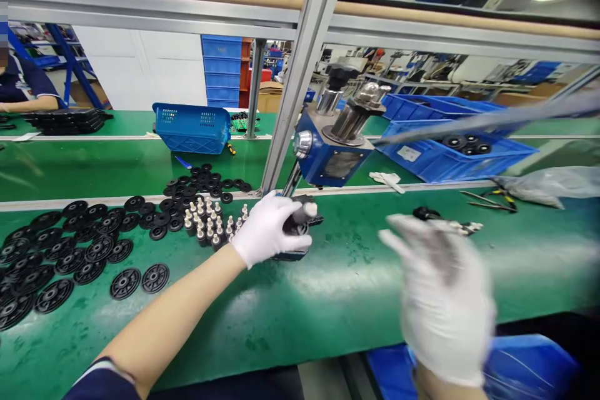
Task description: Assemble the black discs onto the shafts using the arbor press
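Note:
My left hand (pixel 268 229), in a white glove, is closed around a black cylindrical part with a white tip (pixel 304 215). It holds the part over the base (pixel 293 255) of a blue hand press, below the press head (pixel 334 151). Just left of that hand stand several similar black parts with white stems (pixel 209 222). My right hand (pixel 440 300), also gloved and blurred by motion, is over the bench to the right. Its fingers are apart and nothing shows in them. Dark smudges mark the glove.
Black wheel-like discs (pixel 70 260) cover the bench's left side, with smaller rings (pixel 201 184) behind. The press lever (pixel 469 122) reaches right, before blue bins (pixel 450 159). Pliers (pixel 499 200) and a plastic bag (pixel 553 184) lie right. A metal post (pixel 300 69) rises mid-bench. A person (pixel 28 84) sits far left.

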Motion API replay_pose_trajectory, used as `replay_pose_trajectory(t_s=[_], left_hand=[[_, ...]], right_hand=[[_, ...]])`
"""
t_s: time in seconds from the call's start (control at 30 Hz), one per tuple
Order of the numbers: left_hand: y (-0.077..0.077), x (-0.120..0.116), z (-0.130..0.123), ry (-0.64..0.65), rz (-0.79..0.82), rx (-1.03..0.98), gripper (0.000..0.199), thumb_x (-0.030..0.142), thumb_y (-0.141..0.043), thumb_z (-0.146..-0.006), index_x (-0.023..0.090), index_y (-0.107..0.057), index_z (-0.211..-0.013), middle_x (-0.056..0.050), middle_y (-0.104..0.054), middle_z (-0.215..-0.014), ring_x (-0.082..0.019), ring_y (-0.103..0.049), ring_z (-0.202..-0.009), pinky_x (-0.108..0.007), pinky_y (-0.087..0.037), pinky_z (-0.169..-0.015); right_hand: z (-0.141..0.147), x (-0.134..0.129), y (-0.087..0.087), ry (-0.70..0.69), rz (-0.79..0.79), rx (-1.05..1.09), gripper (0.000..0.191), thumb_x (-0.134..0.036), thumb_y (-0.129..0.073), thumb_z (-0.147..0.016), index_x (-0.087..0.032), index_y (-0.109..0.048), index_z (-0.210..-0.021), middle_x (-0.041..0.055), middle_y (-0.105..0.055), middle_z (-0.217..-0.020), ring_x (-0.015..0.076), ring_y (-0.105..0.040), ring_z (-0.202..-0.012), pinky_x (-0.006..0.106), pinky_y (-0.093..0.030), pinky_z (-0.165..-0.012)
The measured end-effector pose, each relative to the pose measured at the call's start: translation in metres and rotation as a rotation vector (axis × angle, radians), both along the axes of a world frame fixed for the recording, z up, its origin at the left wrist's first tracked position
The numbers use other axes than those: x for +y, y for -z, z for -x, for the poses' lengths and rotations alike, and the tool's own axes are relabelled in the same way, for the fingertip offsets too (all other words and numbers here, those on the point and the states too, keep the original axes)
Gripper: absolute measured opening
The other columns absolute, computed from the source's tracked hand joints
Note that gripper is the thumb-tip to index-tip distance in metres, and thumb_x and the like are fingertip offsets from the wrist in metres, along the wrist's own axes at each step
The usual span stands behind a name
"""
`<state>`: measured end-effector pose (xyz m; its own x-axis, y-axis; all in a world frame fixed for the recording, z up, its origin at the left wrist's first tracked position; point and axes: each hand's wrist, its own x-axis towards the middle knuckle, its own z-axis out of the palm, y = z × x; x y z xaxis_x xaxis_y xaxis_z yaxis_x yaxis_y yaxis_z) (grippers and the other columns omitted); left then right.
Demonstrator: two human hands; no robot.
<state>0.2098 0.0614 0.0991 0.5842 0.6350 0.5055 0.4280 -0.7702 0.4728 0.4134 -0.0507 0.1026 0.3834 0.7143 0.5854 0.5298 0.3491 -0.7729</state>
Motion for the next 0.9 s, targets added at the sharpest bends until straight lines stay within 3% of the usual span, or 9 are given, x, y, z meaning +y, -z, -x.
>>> replay_pose_trajectory(t_s=[0.1,0.23,0.33,0.4,0.5,0.57,0.67,0.9], left_hand=[[-0.001,-0.032,0.016,0.052,-0.071,0.143,0.036,0.04,-0.071,-0.075,0.018,-0.058,-0.1,-0.005,-0.061,-0.094,-0.024,-0.057,-0.094,-0.042,-0.039,-0.098],[0.006,-0.06,0.033,0.089,0.007,0.207,0.04,0.037,-0.069,-0.077,0.019,-0.055,-0.11,-0.007,-0.062,-0.099,-0.025,-0.057,-0.097,-0.043,-0.04,-0.099],[0.018,-0.071,0.039,0.023,0.174,0.077,0.068,0.046,-0.074,-0.072,0.02,-0.046,-0.128,-0.009,-0.06,-0.117,-0.026,-0.056,-0.108,-0.041,-0.044,-0.097],[0.029,-0.076,0.04,-0.016,0.285,-0.028,0.08,0.046,-0.076,-0.069,0.021,-0.039,-0.135,-0.01,-0.055,-0.129,-0.026,-0.054,-0.116,-0.039,-0.045,-0.099],[0.041,-0.081,0.036,-0.022,0.395,-0.098,0.074,0.039,-0.077,-0.069,0.022,-0.043,-0.133,-0.009,-0.053,-0.133,-0.025,-0.051,-0.121,-0.039,-0.041,-0.105],[0.044,-0.083,0.033,-0.009,0.44,-0.111,0.069,0.036,-0.076,-0.069,0.022,-0.047,-0.131,-0.008,-0.054,-0.132,-0.025,-0.051,-0.121,-0.039,-0.04,-0.106],[0.042,-0.082,0.03,0.01,0.492,-0.108,0.064,0.035,-0.076,-0.069,0.02,-0.052,-0.126,-0.008,-0.056,-0.131,-0.025,-0.052,-0.121,-0.039,-0.04,-0.106],[0.035,-0.083,0.026,-0.014,0.559,-0.101,0.06,0.03,-0.076,-0.068,0.019,-0.056,-0.123,-0.007,-0.058,-0.129,-0.024,-0.053,-0.119,-0.037,-0.041,-0.106]], right_hand=[[0.03,-0.003,0.021,-0.315,0.267,0.05,0.056,-0.038,-0.067,-0.083,-0.03,-0.044,-0.133,0.0078,-0.066,-0.101,0.0232,-0.066,-0.089,0.041,-0.054,-0.082],[0.059,-0.005,0.043,-0.406,0.396,0.07,0.023,-0.036,-0.072,-0.079,-0.024,-0.065,-0.097,0.0039,-0.066,-0.094,0.0184,-0.063,-0.08,0.03,-0.053,-0.075],[0.074,-0.005,0.052,-0.466,0.464,0.532,0.018,-0.039,-0.066,-0.085,-0.023,-0.063,-0.094,0.0002,-0.066,-0.084,0.0131,-0.06,-0.065,0.025,-0.051,-0.062],[0.085,-0.007,0.061,-0.545,0.478,0.915,0.022,-0.041,-0.064,-0.086,-0.023,-0.064,-0.097,0.0016,-0.067,-0.092,0.014,-0.063,-0.073,0.025,-0.052,-0.067],[0.1,-0.012,0.081,-0.651,0.555,1.341,0.027,-0.04,-0.068,-0.082,-0.021,-0.067,-0.101,0.0042,-0.068,-0.106,0.0168,-0.064,-0.09,0.026,-0.054,-0.075],[0.108,-0.016,0.096,-0.71,0.616,1.509,0.026,-0.038,-0.068,-0.082,-0.021,-0.068,-0.101,0.0036,-0.07,-0.1,0.0148,-0.064,-0.08,0.023,-0.052,-0.061],[0.116,-0.02,0.112,-0.768,0.647,1.628,0.025,-0.037,-0.066,-0.082,-0.02,-0.067,-0.1,0.0024,-0.07,-0.088,0.0113,-0.056,-0.059,0.019,-0.04,-0.044],[0.122,-0.022,0.126,-0.852,0.655,1.776,0.025,-0.031,-0.075,-0.068,-0.019,-0.061,-0.085,-0.0061,-0.058,-0.06,0.0063,-0.039,-0.042,0.017,-0.029,-0.039]])
